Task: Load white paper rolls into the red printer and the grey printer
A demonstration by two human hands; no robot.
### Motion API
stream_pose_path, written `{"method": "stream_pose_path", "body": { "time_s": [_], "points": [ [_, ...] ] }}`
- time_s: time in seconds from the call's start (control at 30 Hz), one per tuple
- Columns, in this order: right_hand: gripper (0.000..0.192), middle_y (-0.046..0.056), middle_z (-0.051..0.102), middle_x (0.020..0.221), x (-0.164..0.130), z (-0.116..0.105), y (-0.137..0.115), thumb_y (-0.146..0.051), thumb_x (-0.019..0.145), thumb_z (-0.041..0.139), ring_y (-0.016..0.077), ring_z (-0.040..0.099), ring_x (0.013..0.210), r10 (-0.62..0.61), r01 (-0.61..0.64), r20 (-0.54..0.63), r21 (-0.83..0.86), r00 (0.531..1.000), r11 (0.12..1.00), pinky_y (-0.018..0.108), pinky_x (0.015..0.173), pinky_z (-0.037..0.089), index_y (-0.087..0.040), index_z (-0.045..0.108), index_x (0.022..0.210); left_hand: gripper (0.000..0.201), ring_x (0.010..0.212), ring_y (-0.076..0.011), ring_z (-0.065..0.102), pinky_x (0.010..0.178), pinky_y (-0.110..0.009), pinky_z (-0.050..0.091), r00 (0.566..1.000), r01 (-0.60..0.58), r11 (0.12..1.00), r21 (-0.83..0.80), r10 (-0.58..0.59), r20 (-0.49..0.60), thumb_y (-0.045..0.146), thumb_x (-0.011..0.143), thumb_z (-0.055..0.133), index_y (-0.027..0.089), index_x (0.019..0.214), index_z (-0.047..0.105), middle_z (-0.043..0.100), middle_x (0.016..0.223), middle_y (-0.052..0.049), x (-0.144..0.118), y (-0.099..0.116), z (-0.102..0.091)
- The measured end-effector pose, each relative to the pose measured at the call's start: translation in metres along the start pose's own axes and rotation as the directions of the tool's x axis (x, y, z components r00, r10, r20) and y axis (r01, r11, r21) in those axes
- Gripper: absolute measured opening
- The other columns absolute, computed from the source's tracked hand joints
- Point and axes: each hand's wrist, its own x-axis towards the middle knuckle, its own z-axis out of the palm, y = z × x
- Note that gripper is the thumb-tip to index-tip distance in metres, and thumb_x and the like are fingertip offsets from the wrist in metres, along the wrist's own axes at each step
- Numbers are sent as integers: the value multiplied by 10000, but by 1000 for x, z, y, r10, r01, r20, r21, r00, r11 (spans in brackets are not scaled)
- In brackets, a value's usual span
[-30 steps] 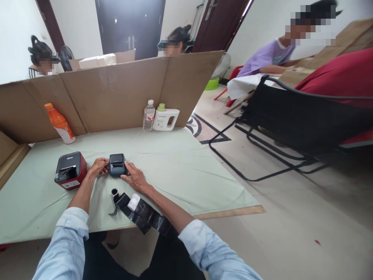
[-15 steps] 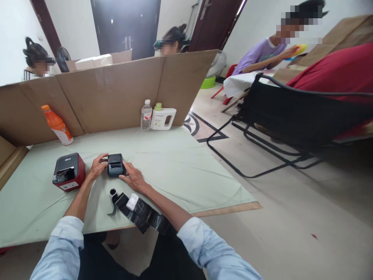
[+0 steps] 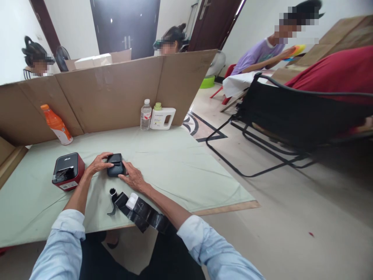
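A small black portable printer point(image 3: 115, 169) rests on the green cloth in front of me. My left hand point(image 3: 99, 163) grips its left side, the thumb lying across the top and the fingers at the back corner. Along the printer's right edge, my right hand point(image 3: 131, 175) holds the side with bent fingers. Nearer to me lies a crumpled black strip point(image 3: 124, 203) with a small white roll point(image 3: 132, 201) on it. One end of the strip curls around a small black core point(image 3: 112, 191). To the left of my left hand stands a red and black box point(image 3: 69, 171).
An orange bottle point(image 3: 58, 126), a clear water bottle point(image 3: 145, 116) and a white jug point(image 3: 163, 118) stand against the cardboard wall point(image 3: 116, 93). A black folding chair point(image 3: 285, 112) stands to the right. Three other people sit beyond.
My left thumb has moved rightward from the printer's side onto its top. My right hand stays at the right edge, and the printer remains in place.
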Motion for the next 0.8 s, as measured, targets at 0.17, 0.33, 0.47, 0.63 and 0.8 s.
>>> {"method": "stream_pose_path", "body": {
  "time_s": [0.17,0.33,0.47,0.63,0.8],
  "points": [
    [754,114,591,1351,0,0,-1,-384,940,683,195,655,901,15,-15,-1,-14,1000,1000,381,916,548,-248,360,1607,620,1053,-311,707,969,-440,556,999,31,999,15,-30,-25,500,640,836,159,1156,791,761,1227,-140,7,2,-5],
    [743,116,594,1348,0,-1,-2,-384,948,670,189,655,878,8,-8,3,-1,1000,1000,386,916,554,-239,356,1605,582,1073,-298,693,931,-408,566,997,28,999,25,-30,75,362,628,799,169,1178,787,756,1236,-130,13,5,-12],
    [743,108,600,1334,1,0,-1,-368,944,676,182,653,858,4,-4,-14,0,1000,1000,386,912,555,-250,358,1605,661,1129,-303,677,962,-405,555,991,21,999,27,-24,133,271,552,819,193,1207,775,719,1318,-119,10,4,-17],
    [737,92,609,1309,1,0,-2,-372,941,681,176,647,846,13,-14,-21,-2,1000,1000,376,889,554,-262,369,1599,635,1132,-312,670,943,-412,561,994,34,999,21,-36,104,358,596,831,186,1204,770,723,1299,-125,8,4,-15],
    [696,79,592,1297,6,-6,-7,-363,942,679,165,626,813,19,-19,-35,21,999,1000,368,872,553,-266,401,1573,725,961,-267,696,659,-281,555,993,122,991,-61,-122,5,622,717,764,146,1262,724,733,1204,-146,13,6,-9]
  ]
}}
